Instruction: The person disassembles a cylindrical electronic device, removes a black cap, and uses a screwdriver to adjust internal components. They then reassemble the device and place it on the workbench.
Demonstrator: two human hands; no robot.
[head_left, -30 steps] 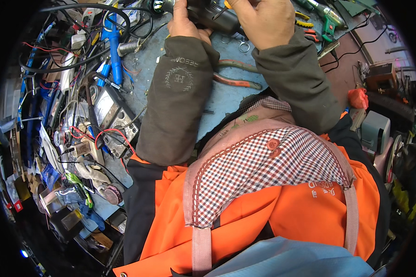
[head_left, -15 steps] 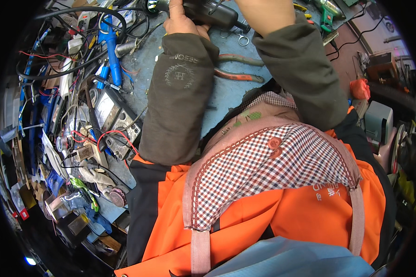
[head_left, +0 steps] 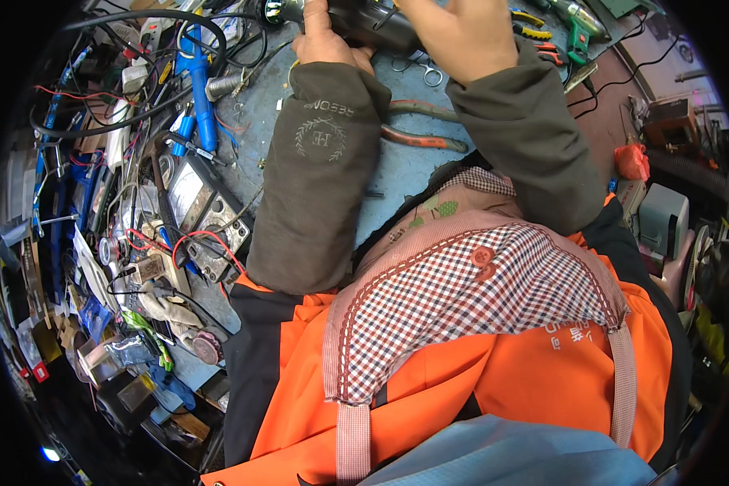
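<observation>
At the top edge, my left hand (head_left: 329,42) is wrapped round a black cylindrical tool housing (head_left: 374,29), one finger pointing up along it. Shiny metal shows at the housing's left end, and its upper side is cut off by the view. My right hand (head_left: 471,39) bends over the right end and hides it. Its fingertips lie near the top edge, and whatever they pinch is too hidden to name. Just below are the metal finger rings (head_left: 432,76) of a scissor-like tool. Plier-like handles (head_left: 424,140), worn orange and grey, lie between my forearms.
Left on the blue-grey bench (head_left: 247,130) are a blue tool (head_left: 196,89), cables, a meter (head_left: 216,227) with red leads and heaped clutter. Yellow-handled pliers (head_left: 531,32) and a green-handled tool (head_left: 577,40) lie at the upper right. A grey machine (head_left: 662,220) stands right.
My right hand has come down and left over the housing's narrow right end, which showed before. My left hand still holds the housing, shifted slightly right. The view has moved a little.
</observation>
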